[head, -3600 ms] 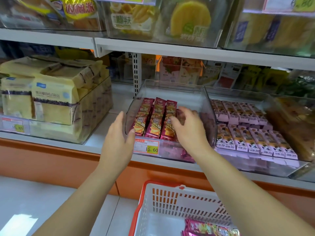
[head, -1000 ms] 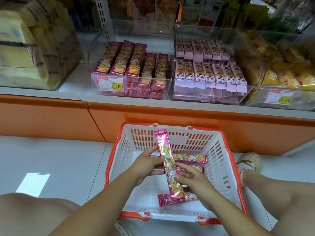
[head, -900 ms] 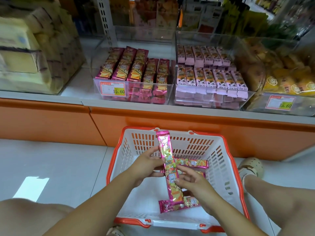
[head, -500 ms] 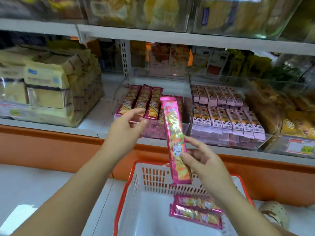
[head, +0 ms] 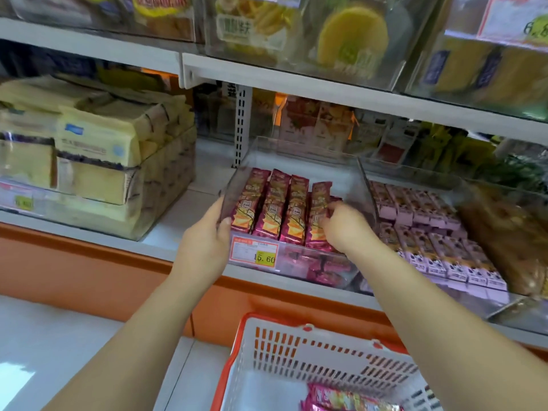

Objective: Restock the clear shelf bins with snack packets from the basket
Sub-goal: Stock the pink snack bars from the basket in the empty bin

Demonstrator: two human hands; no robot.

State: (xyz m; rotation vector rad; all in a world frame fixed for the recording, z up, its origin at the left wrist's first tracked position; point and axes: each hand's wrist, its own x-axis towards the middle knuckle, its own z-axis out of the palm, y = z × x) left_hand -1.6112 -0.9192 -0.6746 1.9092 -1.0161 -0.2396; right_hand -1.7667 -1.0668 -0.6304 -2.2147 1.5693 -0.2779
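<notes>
With the left grip [head: 204,247] holding the bin [head: 363,188] corner steady, the right grip [head: 345,226], pinching the packet [head: 319,200], should seat it flush beside the row [head: 275,209].

Bright, flat shop light, slightly soft throughout.
Pale glare patch on the floor [head: 13,384] lower left; glints along the clear bin [head: 308,148] rim and sheen across the upper bins [head: 415,54]. Dim only in the recess under the upper shelf [head: 296,81]. Smeared by motion at left on the yellow packs [head: 98,161] and top right on the price tag [head: 516,19]; crisp enough mid-frame to read the 15.60 label [head: 255,255]. Shelf lines bowed toward the edges.
</notes>
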